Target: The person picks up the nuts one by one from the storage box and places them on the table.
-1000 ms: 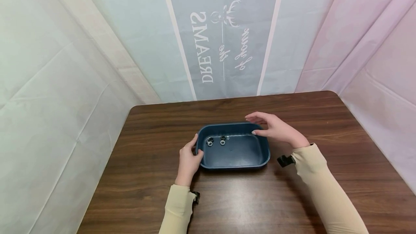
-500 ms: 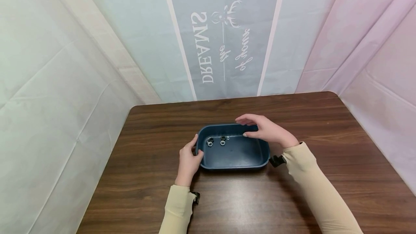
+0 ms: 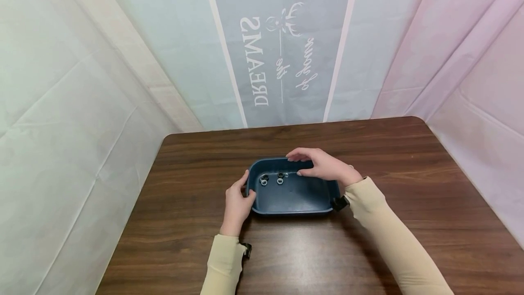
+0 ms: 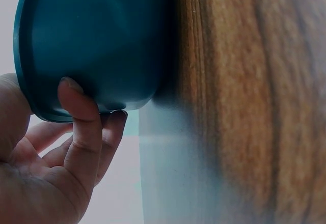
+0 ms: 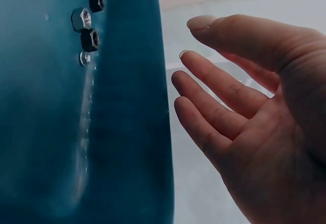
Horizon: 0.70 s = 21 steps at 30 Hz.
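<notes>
A dark blue rectangular tray (image 3: 300, 197) rests on the wooden table. My left hand (image 3: 239, 204) grips its left end, thumb over the rim and fingers against the outer wall; the left wrist view shows those fingers (image 4: 84, 132) on the tray's side. Several hex nuts lie on the tray floor toward the back left, among them a silver nut (image 5: 79, 20), a black nut (image 5: 90, 40) and a small silver nut (image 5: 84, 58). Over the tray's back right part hovers my right hand (image 3: 325, 166), its fingers loosely bent and apart from the thumb, holding nothing.
The brown wood-grain table (image 3: 196, 249) extends around the tray on all sides. Behind it hangs a pale cloth backdrop (image 3: 282, 49) with mirrored lettering, and white cloth walls (image 3: 61, 149) stand at the sides. A small black device sits on each wrist.
My right hand has moved left over the tray, from its right end toward the nuts. The left hand keeps its grip, and the tray and nuts look still.
</notes>
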### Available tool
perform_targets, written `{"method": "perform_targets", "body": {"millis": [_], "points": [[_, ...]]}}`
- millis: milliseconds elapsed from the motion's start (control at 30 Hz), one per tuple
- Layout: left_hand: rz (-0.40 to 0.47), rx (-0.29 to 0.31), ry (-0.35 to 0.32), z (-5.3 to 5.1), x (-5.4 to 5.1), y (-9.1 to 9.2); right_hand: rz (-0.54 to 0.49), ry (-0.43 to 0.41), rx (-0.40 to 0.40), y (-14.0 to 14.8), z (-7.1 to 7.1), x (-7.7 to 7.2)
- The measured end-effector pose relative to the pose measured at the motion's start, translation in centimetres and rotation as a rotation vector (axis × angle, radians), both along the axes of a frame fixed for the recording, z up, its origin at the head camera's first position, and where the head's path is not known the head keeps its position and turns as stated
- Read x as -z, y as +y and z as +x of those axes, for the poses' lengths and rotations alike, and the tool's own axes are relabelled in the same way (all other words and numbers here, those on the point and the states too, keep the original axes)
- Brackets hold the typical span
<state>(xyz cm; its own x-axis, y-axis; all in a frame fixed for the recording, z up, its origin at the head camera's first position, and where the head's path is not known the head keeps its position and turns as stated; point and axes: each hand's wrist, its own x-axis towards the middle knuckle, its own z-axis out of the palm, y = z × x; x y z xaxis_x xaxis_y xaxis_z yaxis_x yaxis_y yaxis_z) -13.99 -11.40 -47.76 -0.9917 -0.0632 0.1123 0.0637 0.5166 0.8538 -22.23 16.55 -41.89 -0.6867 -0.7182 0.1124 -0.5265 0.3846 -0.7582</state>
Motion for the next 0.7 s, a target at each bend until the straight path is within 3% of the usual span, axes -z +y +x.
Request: {"method": "perform_targets", "body": {"millis": [300,700], "points": [[0.002,-0.007,0.003,0.0,0.1,-0.1,0.026,-0.015,0.001,-0.5,0.0,-0.3],[-0.001,-0.010,0.014,0.0,0.2,0.0,0.029,-0.079,-0.016,-1.1,-1.2,0.7]]}}
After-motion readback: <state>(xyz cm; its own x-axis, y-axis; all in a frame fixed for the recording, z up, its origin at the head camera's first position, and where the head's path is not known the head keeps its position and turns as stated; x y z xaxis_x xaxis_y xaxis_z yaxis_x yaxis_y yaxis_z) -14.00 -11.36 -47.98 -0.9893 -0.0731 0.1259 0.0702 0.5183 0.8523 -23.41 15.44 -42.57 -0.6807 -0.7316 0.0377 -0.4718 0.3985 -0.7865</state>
